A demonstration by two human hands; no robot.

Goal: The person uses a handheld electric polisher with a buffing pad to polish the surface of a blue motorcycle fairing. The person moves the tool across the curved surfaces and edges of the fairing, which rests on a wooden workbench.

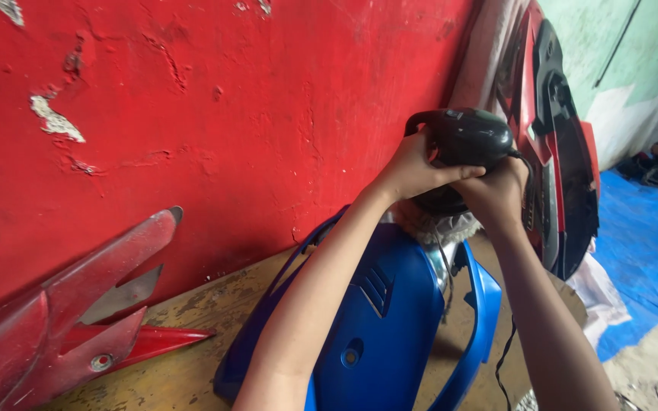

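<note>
A red painted wall (253, 114) fills most of what I see, its coat cracked and flaked off in pale patches toward the upper left. Under it runs a worn wooden board (215, 312), scuffed and stained, which carries the parts I have around me. At the far left, red plastic panels (62, 320) lean against the wall, long and pointed, with a grey insert and a small round fastener near the lower end. In the middle lies a blue plastic cover (390, 320), glossy, with slotted vents and a round hole, resting on the board under my forearms. My left hand (413, 169) is wrapped shut around the handle of a black polishing machine (466, 141), and my right hand (496, 194) closes over its body from the other side; the machine sits at the top end of the blue cover, its fluffy white pad (443, 227) touching the plastic. A black cord (506, 354) hangs down by my right arm. Right of my hands, a red and black panel (565, 167) stands upright. Beyond it are a pale green wall (611, 46) and a blue tarp (649, 251) on the floor.
</note>
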